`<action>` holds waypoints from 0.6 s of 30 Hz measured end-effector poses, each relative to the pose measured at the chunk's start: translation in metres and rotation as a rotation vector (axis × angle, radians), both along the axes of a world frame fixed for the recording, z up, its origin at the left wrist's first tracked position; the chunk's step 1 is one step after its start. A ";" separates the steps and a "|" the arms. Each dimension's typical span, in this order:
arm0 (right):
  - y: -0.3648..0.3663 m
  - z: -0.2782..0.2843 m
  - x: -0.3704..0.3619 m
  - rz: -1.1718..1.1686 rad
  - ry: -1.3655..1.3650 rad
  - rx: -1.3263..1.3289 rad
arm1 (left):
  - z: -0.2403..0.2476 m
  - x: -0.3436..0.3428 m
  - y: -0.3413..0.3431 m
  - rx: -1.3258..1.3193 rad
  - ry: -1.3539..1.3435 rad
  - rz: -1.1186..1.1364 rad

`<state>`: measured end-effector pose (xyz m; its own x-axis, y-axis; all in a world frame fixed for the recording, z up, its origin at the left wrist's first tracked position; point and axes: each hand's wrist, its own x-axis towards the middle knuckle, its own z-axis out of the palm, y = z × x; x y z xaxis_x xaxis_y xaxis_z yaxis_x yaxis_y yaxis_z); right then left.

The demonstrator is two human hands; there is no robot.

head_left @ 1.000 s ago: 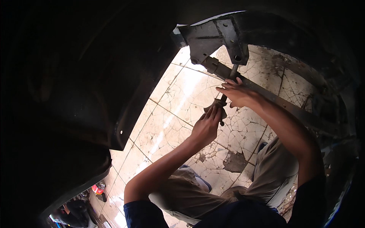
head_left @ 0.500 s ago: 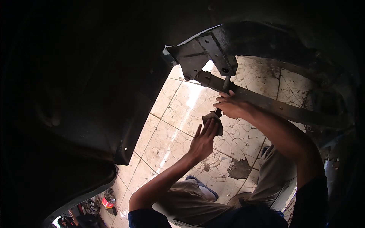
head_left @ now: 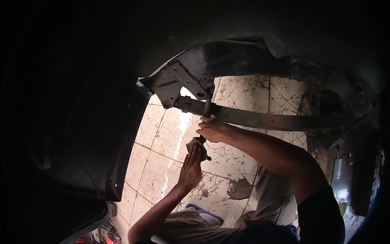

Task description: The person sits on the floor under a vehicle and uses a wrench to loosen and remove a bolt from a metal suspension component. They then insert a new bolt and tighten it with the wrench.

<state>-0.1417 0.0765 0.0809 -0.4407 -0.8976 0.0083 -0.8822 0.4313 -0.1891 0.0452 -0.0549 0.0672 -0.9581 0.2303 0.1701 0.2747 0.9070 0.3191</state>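
Two hands at work beneath dark vehicle bodywork. Right hand [head_left: 212, 130] closed in a fist around the upper part of a slim metal tool [head_left: 207, 110], just below a long flat steel bar [head_left: 264, 120]. Left hand [head_left: 190, 168] raised upright, fingers [head_left: 195, 152] straight and pressed together, tips touching a small grey metal part [head_left: 194, 143] at the tool's lower end; no pinch discernible. Tool standing roughly vertical, upper end meeting the bar near its left end, lower end between the two hands. Bar running left to right across the opening, its left end seated under an angled metal bracket [head_left: 176, 81] fixed to the bodywork. Curved dark wheel-arch panel [head_left: 101, 134] filling the left and far side of the view. Cracked pale tiled floor [head_left: 162, 134] below, sunlit at left. Grey-trousered knees [head_left: 268, 195] and a sandalled foot [head_left: 205, 213] near the lower edge, on the floor.
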 end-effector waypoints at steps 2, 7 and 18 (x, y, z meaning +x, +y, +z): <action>0.002 -0.004 -0.003 -0.004 0.006 -0.016 | -0.003 0.001 0.005 -0.073 0.008 -0.059; 0.001 0.003 0.000 0.008 -0.010 -0.022 | 0.011 -0.004 -0.001 -0.107 0.000 -0.021; 0.002 -0.002 -0.003 -0.018 -0.009 -0.027 | 0.010 0.008 -0.002 -0.066 -0.017 -0.033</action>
